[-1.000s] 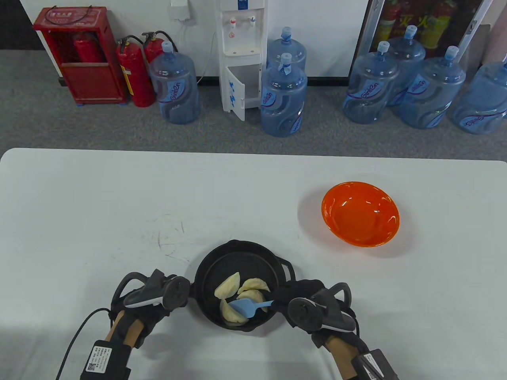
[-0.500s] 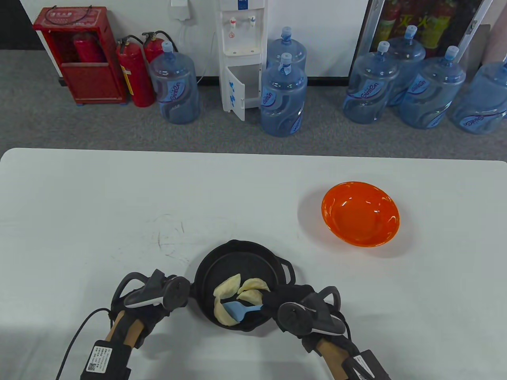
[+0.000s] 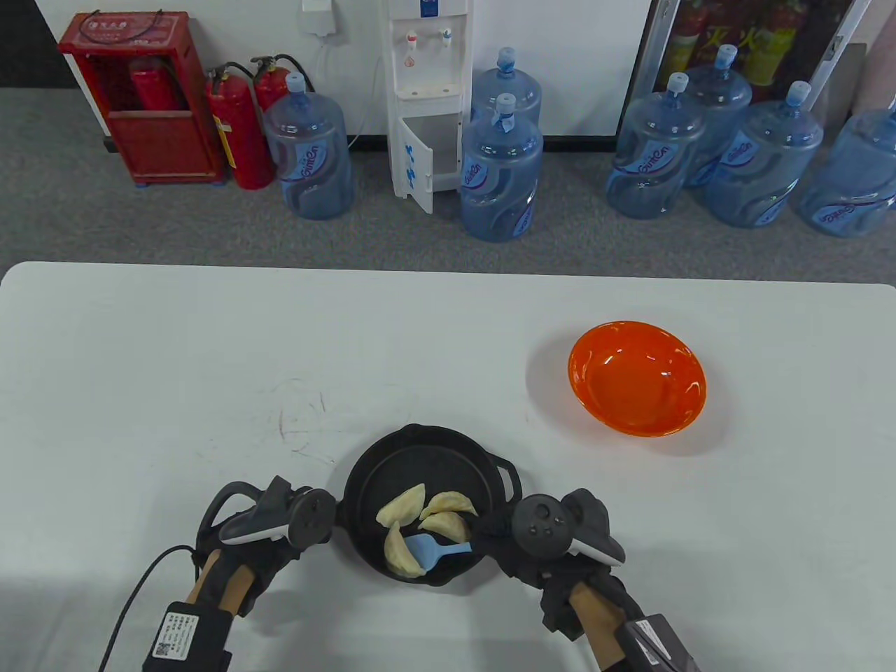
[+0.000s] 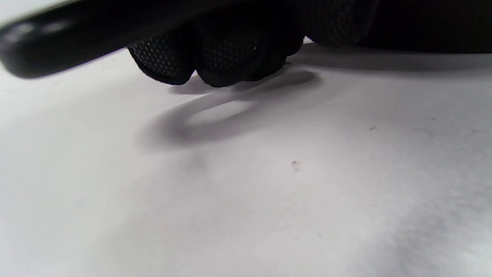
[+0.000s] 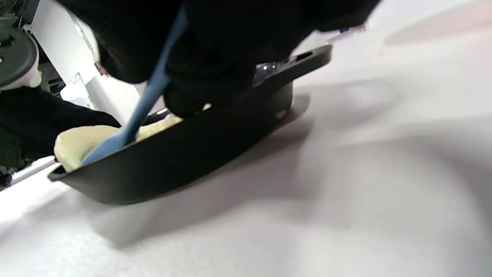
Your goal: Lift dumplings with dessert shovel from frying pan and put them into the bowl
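Note:
A black frying pan (image 3: pixel 448 462) near the table's front edge holds several pale dumplings. The nearest dumpling (image 3: pixel 400 553) lies against the blade of a blue dessert shovel (image 3: pixel 428 550). My right hand (image 3: pixel 492 540) grips the shovel's handle at the pan's right rim, tracker facing up. In the right wrist view the shovel (image 5: pixel 148 96) slants down from my curled fingers (image 5: pixel 200 88) onto a dumpling (image 5: pixel 75 142) inside the pan (image 5: pixel 184 161). My left hand (image 3: pixel 323 521) is at the pan's left side, its fingers (image 4: pixel 215 61) curled round a dark bar, apparently the pan's handle. The orange bowl (image 3: pixel 637 378) stands empty, far right.
The white table (image 3: pixel 175 364) stretches wide to the left and behind the pan. A cable (image 3: pixel 133 602) trails from my left wrist. Water jugs, fire extinguishers and a dispenser stand on the floor beyond the table's far edge.
My right hand pushed the shovel left against the nearest dumpling, then rolled so its tracker faces up. That dumpling shifted slightly. The left hand and bowl stayed still.

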Demonstrator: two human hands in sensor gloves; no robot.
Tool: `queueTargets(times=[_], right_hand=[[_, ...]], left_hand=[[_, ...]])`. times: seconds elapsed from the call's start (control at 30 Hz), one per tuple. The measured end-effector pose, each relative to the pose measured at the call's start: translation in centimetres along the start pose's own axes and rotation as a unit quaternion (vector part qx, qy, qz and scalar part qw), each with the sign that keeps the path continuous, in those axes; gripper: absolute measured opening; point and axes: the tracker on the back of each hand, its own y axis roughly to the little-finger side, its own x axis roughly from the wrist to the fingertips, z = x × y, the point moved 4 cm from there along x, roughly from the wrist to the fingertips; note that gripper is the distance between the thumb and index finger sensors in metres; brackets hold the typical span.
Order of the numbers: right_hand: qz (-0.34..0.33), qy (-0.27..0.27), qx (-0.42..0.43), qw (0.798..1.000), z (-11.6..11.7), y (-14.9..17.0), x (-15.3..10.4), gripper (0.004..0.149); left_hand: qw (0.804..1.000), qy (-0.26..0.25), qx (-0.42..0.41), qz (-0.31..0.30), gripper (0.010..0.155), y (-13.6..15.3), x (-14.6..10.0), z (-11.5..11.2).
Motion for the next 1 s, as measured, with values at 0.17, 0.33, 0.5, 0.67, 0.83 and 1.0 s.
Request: queueTargets(times=[0.17,0.33,0.5,0.67,0.83,1.0], right_hand=[[0.002,0.007,0.043,0.999,-0.3,0.6,-0.2,0.040],[0.008,0.027,0.084,0.996,-1.0,1.1,-0.4,0.041],[0.015,0.044,0.113,0.993,-1.6,1.6,-0.7,0.041],[0.028,0.068,0.130,0.989,-2.7,2.4,-1.2,0.041],[0.043,0.089,0.153,0.983,-3.7,3.4,-1.8,0.041],[0.061,0.111,0.159,0.979,-5.2,4.4,-2.2,0.041]], left_hand=[[1.000,0.000,0.000,0.000,0.054,0.0,0.0,0.0],[1.000,0.001,-0.001,-0.001,0.053,0.0,0.0,0.0],[1.000,0.003,-0.002,-0.001,0.054,0.0,0.1,0.0],[1.000,0.004,-0.002,-0.001,0.054,0.0,0.1,0.0],[1.000,0.005,-0.001,-0.001,0.054,0.0,0.1,0.0],[1.000,0.006,0.005,-0.001,0.054,0.0,0.1,0.0]])
